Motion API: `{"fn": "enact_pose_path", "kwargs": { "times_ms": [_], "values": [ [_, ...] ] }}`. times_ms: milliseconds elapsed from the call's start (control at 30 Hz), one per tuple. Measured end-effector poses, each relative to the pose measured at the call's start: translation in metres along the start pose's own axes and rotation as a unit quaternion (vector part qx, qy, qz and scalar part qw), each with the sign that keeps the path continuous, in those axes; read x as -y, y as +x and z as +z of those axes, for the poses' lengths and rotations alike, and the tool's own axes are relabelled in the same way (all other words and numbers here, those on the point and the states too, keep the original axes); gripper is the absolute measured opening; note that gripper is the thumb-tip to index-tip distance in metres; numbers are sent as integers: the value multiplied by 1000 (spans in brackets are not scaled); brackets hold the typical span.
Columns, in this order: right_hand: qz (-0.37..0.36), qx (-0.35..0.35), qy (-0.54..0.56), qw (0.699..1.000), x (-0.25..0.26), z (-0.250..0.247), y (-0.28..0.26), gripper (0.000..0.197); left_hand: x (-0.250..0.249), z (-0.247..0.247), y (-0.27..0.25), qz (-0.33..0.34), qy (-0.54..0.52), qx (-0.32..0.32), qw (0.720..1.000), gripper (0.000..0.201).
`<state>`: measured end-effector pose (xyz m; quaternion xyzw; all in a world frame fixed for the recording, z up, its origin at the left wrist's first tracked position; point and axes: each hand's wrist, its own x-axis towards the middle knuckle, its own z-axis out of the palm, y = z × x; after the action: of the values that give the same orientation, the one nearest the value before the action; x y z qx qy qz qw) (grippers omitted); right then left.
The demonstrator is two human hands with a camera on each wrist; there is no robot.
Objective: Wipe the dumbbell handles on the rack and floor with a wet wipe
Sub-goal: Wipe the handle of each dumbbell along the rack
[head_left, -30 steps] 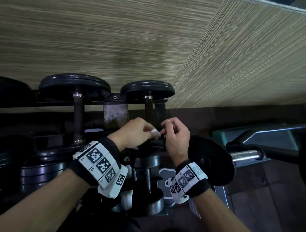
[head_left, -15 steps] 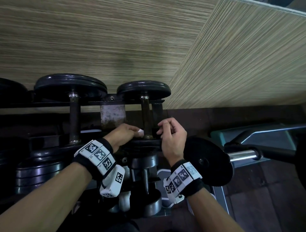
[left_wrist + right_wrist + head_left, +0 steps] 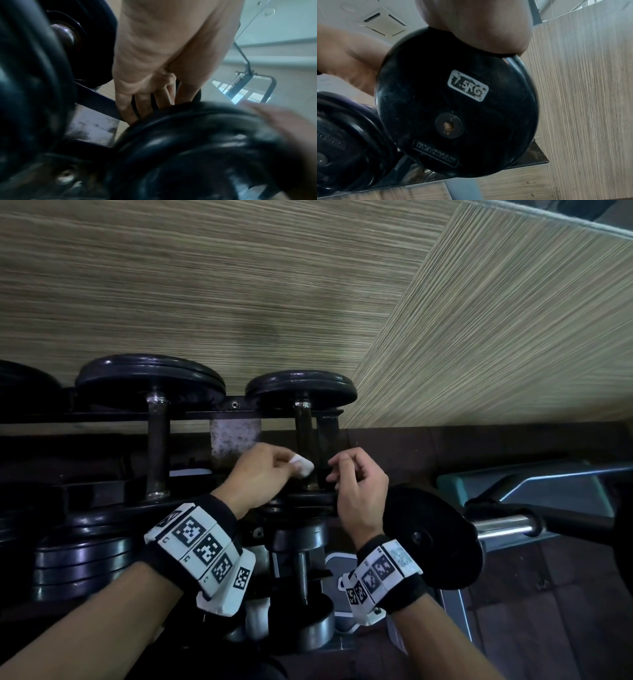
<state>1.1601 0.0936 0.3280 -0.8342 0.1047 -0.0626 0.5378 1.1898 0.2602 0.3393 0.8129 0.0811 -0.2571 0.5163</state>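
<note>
Your left hand (image 3: 260, 474) pinches a small folded white wet wipe (image 3: 302, 465) between thumb and fingers, and the wipe sits just to the left of the dark metal handle of the right-hand black-plated dumbbell (image 3: 304, 436) on the black steel rack (image 3: 202, 416). That handle runs away from you, from the near plate under your hands to the far plate (image 3: 301, 390) against the striped wood-grain wall (image 3: 205, 296) — so its long axis points forward, and a wiping stroke would likely travel along that line rather than across it.

The wipe looks close to the near end of the handle, but whether it touches the metal you cannot tell from the head view; the left wrist view is blurred and hides the wipe.

Your right hand (image 3: 358, 487) is on the other side of the same handle, its fingers curled loosely and holding nothing that shows. In the right wrist view the heel of that hand rests on the rim of the near black plate marked 7.5KG (image 3: 453, 108).

The left hand is the nearer one to do the wiping — the handle lies just right of its fingertips. A second, larger dumbbell handle (image 3: 157, 446) stands well to the left.
</note>
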Motion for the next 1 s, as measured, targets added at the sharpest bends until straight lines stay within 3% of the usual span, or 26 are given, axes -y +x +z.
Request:
{"fn": "enact_pose_path", "kwargs": {
  "times_ms": [100,200,267,367,467,600,700,833,1000],
  "values": [
    [-1,-11,3,1000,0,1,-1,24,15,1,9,-8,73,-42,996,19],
    [-3,-7,6,1000,0,0,-1,25,28,2,19,-60,40,-14,997,16],
    [-4,-5,5,1000,-1,0,-1,25,32,-1,20,-76,39,-37,996,18],
    [-5,-7,4,1000,-2,1,-1,25,33,-5,16,-29,170,-74,982,17],
    [-9,-10,7,1000,-2,1,0,25,28,-7,19,18,230,-2,973,20],
    [-7,-12,12,1000,-2,1,-1,25,29,-5,39,17,163,140,977,17],
    [-8,-16,19,1000,-3,2,0,25,35,-2,47,10,120,184,975,13],
    [-9,-16,25,1000,-3,1,-1,26,36,-2,39,-3,39,162,986,7],
    [-20,-19,28,999,-3,1,-1,26,25,-13,16,24,60,108,992,14]
  ]
}}
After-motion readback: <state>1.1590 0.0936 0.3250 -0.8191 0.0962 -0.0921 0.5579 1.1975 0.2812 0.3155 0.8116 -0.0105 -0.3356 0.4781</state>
